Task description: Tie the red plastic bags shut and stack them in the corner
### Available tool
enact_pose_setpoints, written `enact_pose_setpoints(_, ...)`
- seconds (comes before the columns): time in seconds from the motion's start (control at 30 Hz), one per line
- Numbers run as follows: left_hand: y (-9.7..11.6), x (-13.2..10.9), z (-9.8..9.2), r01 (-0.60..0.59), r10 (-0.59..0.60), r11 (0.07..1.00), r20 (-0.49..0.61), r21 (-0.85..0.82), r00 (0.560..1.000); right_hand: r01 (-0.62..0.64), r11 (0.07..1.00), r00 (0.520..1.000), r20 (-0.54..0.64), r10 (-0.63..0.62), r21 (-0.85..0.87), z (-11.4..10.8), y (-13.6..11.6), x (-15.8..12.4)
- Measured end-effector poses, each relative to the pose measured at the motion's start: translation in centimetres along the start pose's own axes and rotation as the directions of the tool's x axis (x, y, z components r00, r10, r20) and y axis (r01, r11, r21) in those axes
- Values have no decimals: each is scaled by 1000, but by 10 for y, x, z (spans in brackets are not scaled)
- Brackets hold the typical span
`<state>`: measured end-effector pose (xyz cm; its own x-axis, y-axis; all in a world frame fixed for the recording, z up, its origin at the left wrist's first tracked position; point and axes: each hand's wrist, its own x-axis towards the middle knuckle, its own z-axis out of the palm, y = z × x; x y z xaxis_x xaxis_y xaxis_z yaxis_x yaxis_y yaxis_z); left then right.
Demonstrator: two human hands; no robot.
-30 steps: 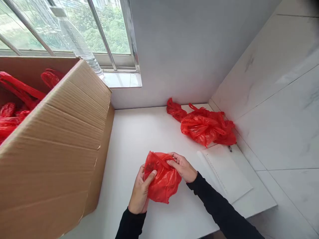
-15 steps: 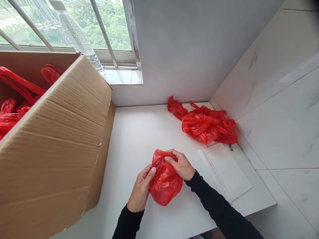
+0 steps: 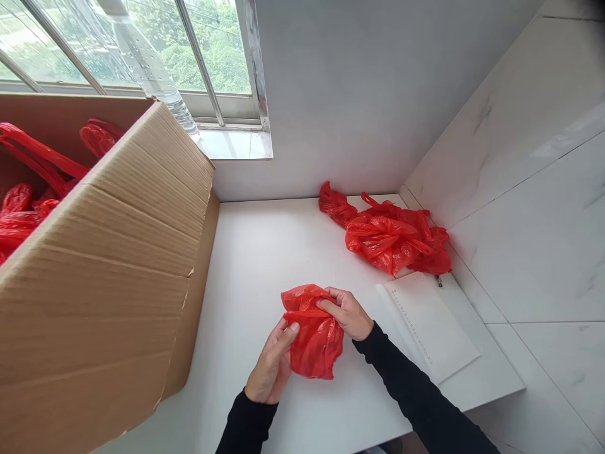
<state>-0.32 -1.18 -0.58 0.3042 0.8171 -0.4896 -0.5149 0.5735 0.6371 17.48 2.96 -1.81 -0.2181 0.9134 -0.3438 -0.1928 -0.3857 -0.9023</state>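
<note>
Both my hands hold a crumpled red plastic bag (image 3: 316, 343) above the white table. My left hand (image 3: 271, 366) grips its left edge, thumb on top and fingers behind. On the upper right edge, my right hand (image 3: 347, 313) pinches the bag between thumb and fingers. The film is thin and shiny, with a fold running across its upper part. Whether anything lies inside the bag, I cannot tell. Farther back, against the wall, lies a heap of red plastic bags (image 3: 394, 236).
A large open cardboard box (image 3: 108, 265) with red plastic bags (image 3: 47, 170) inside stands at the left. A spiral-bound white notebook (image 3: 432, 325) lies on the white table (image 3: 255, 252) at the right, near a pen (image 3: 439, 281). A clear bottle (image 3: 158, 79) leans by the window.
The bag in my hands has gone from rounded to flatter and more angular, its top edge spreading out to the left. Both hands have shifted slightly right and keep their grip.
</note>
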Motion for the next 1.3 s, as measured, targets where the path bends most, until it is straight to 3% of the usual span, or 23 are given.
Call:
enact_pose_setpoints(0.13, -2, 3, 2, -42, 46, 996, -52, 77, 998, 15, 1000, 998, 67, -16, 12, -3, -2, -3)
enact_pose_setpoints(0.3, 5, 8, 0, -106, 102, 994, -186, -11, 977, 22, 994, 965, 262, 8, -110, -8, -3, -15)
enact_pose_setpoints(0.4, 7, 5, 1, -85, 73, 994, -171, -67, 983, 43, 985, 978, 207, -8, -166, -6, 0, -15)
enact_pose_setpoints(0.5, 5, -1, 5, -52, 49, 997, -41, -57, 998, 63, 993, 995, 84, -55, -102, -4, 1, -12)
enact_pose_setpoints(0.6, 3, -3, 7, -83, 83, 997, 49, 1, 995, 85, 996, 995, 59, -82, -40, -6, -2, -11)
enact_pose_setpoints(0.73, 5, 3, 6, -181, 181, 983, -6, -12, 984, 63, 998, 980, 186, -67, 30, -10, -4, -17)
enact_pose_setpoints(0.83, 7, 7, 2, -188, 185, 981, -61, -41, 981, -23, 999, 965, 263, 16, 24, -11, 0, -21)
enact_pose_setpoints(0.93, 6, 7, 0, -145, 140, 986, -64, -82, 988, -28, 1000, 973, 229, 28, -5, -9, 3, -20)
enact_pose_setpoints(1.1, -4, 5, 4, -122, 118, 990, -50, -71, 992, 112, 984, 991, 88, -100, -140, -2, 3, -17)
enact_pose_setpoints(1.3, -2, 4, 1, -131, 128, 991, -88, -38, 988, 130, 991, 985, 116, -125, -35, 1, -1, -18)
